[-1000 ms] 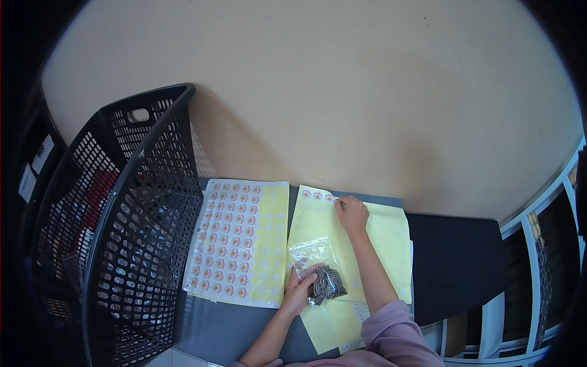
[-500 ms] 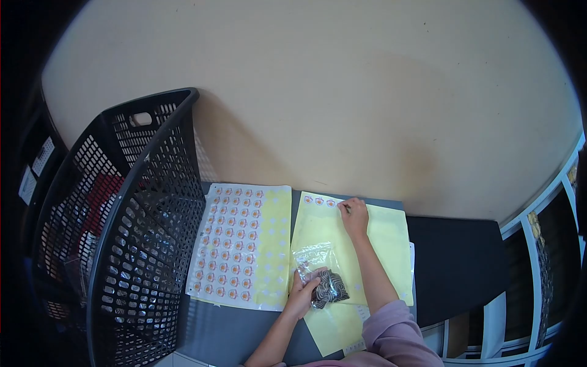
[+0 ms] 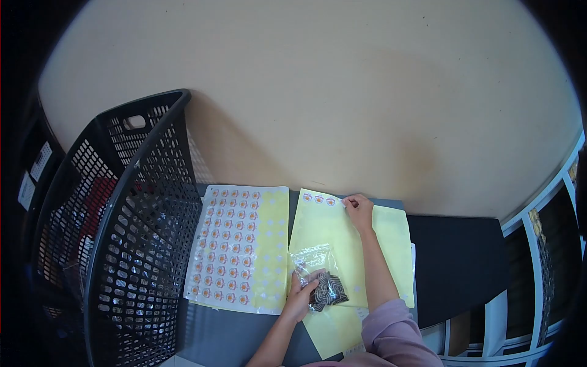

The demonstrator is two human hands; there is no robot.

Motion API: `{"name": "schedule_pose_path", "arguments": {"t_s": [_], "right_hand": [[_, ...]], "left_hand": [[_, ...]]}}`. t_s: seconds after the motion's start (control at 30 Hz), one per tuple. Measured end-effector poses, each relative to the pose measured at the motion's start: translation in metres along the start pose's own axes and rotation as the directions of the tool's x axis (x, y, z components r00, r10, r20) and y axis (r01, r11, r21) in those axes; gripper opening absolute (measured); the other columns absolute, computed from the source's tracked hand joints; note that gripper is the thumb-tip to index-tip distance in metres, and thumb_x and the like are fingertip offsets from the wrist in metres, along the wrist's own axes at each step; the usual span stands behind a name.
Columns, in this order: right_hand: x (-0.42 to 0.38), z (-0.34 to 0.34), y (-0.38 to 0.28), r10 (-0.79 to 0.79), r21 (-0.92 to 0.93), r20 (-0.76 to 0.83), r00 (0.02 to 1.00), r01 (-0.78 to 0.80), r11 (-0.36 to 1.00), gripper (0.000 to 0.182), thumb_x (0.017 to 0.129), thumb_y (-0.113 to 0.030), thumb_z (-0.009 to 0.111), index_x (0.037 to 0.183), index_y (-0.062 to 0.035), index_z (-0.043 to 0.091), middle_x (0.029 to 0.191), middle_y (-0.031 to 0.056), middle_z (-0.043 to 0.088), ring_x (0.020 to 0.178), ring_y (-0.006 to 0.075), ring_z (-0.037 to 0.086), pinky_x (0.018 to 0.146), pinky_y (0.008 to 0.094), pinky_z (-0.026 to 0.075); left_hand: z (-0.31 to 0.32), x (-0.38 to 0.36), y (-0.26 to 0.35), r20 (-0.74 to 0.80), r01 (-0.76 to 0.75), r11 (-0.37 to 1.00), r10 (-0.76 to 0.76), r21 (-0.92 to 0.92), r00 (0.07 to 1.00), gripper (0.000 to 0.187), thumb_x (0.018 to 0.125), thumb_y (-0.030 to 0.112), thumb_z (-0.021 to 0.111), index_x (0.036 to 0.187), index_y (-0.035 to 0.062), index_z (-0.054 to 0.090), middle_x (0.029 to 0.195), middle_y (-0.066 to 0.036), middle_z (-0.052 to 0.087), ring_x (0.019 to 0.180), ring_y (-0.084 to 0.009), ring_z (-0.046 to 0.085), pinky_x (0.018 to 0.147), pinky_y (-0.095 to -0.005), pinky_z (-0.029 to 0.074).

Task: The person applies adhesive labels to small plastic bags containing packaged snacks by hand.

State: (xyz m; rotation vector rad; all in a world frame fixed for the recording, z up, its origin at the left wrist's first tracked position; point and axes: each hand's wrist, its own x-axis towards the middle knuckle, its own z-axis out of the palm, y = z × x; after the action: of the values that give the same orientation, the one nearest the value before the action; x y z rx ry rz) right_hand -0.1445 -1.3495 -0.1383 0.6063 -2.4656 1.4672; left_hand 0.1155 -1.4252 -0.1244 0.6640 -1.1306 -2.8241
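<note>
My left hand (image 3: 298, 300) is closed on the lower left of a clear plastic bag (image 3: 315, 257). A folded dark cloth-like item (image 3: 330, 290) with pale curving lines lies in the bag's bottom. The bag rests over the lower part of a yellow sticker sheet (image 3: 333, 229). At that sheet's top edge, my right hand (image 3: 359, 211) pinches what looks like a small pale sticker (image 3: 344, 202), mostly covered by the fingertips. Three round stickers (image 3: 318, 199) sit in a row just left of these fingers.
To the left lies another sheet (image 3: 227, 244) with many rows of round stickers and a peeled yellow strip. A tall black basket (image 3: 143, 159) holding packaged items stands at the far left. The wall (image 3: 318, 92) rises behind the grey table (image 3: 223, 333); a black surface (image 3: 455, 263) adjoins at right.
My right hand has shifted slightly right and up along the sheet's top edge, with a pale bit now showing at its fingertips. My left hand keeps its hold on the bag.
</note>
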Motion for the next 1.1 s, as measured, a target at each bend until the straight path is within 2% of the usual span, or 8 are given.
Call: {"name": "schedule_pose_path", "arguments": {"t_s": [0.13,0.2,0.43,0.6,0.73,0.83,0.9,1.1], "right_hand": [[-0.001,0.001,0.000,0.011,0.052,-0.052,0.999,-0.008,0.999,0.005,0.070,-0.003,0.063,0.073,0.0015,0.063,0.067,0.0089,0.058,0.054,0.0134,0.053,0.053,0.0243,0.043],[0.000,0.000,0.000,0.017,0.055,-0.063,0.998,-0.013,0.998,0.005,0.070,-0.002,0.063,0.073,0.0016,0.063,0.067,0.0087,0.058,0.054,0.0131,0.053,0.052,0.0240,0.042],[0.008,-0.003,0.010,0.059,0.088,-0.051,0.997,-0.054,0.995,0.007,0.071,-0.004,0.063,0.074,0.0027,0.063,0.068,0.0057,0.059,0.057,0.0090,0.053,0.054,0.0218,0.042],[0.012,-0.007,0.012,0.045,0.033,-0.014,0.999,-0.045,0.998,0.008,0.072,-0.005,0.063,0.075,0.0025,0.063,0.069,0.0054,0.060,0.058,0.0087,0.054,0.054,0.0220,0.043],[0.013,-0.010,0.017,0.076,0.095,0.004,0.997,-0.076,0.993,0.010,0.074,-0.005,0.061,0.078,0.0042,0.061,0.072,0.0070,0.061,0.060,0.0088,0.055,0.056,0.0219,0.045],[0.015,-0.006,0.028,0.105,0.181,0.009,0.994,-0.105,0.978,0.009,0.076,-0.004,0.059,0.078,0.0044,0.060,0.070,0.0080,0.061,0.061,0.0103,0.057,0.058,0.0230,0.047],[0.014,-0.003,0.035,0.122,0.251,-0.003,0.993,-0.117,0.961,0.007,0.076,-0.003,0.058,0.077,0.0040,0.059,0.068,0.0083,0.060,0.060,0.0115,0.058,0.058,0.0242,0.048],[0.013,-0.003,0.036,0.093,0.316,-0.011,0.996,-0.085,0.945,0.008,0.081,-0.003,0.053,0.079,0.0046,0.056,0.070,0.0077,0.059,0.062,0.0106,0.057,0.058,0.0238,0.050]], "left_hand": [[-0.001,-0.001,0.001,-0.015,0.031,0.999,-0.031,0.012,0.999,0.056,0.084,-0.001,0.040,0.129,0.0119,0.009,0.117,-0.015,0.048,0.098,-0.0215,0.054,0.075,-0.0308,0.050],[0.001,-0.002,0.003,-0.009,0.040,0.998,-0.040,0.045,0.999,0.056,0.085,0.000,0.037,0.131,0.0169,0.010,0.122,-0.014,0.044,0.104,-0.0241,0.049,0.079,-0.0354,0.048],[0.004,-0.003,0.007,0.003,0.055,0.997,-0.056,0.057,0.998,0.055,0.086,0.000,0.036,0.131,0.0170,0.009,0.123,-0.014,0.043,0.105,-0.0242,0.049,0.080,-0.0353,0.048],[0.003,-0.001,0.003,0.003,0.013,1.000,-0.013,-0.011,1.000,0.057,0.085,-0.001,0.039,0.130,0.0116,0.006,0.115,-0.014,0.048,0.096,-0.0213,0.054,0.071,-0.0305,0.052],[0.003,-0.003,0.006,0.007,0.022,1.000,-0.022,0.001,1.000,0.056,0.085,-0.001,0.039,0.130,0.0115,0.007,0.115,-0.014,0.049,0.094,-0.0211,0.055,0.071,-0.0303,0.052],[0.003,-0.002,0.005,0.004,0.050,0.998,-0.050,0.029,0.999,0.057,0.086,0.000,0.037,0.133,0.0165,0.008,0.122,-0.015,0.043,0.106,-0.0240,0.049,0.081,-0.0347,0.047],[-0.002,0.001,0.000,0.012,0.016,0.999,-0.015,-0.032,1.000,0.054,0.085,0.001,0.040,0.129,0.0122,0.009,0.114,-0.013,0.050,0.091,-0.0196,0.056,0.069,-0.0286,0.052],[0.001,-0.002,0.003,0.014,0.029,0.999,-0.029,-0.015,0.999,0.054,0.085,0.001,0.041,0.128,0.0140,0.011,0.114,-0.013,0.050,0.093,-0.0189,0.056,0.070,-0.0290,0.051]]}}
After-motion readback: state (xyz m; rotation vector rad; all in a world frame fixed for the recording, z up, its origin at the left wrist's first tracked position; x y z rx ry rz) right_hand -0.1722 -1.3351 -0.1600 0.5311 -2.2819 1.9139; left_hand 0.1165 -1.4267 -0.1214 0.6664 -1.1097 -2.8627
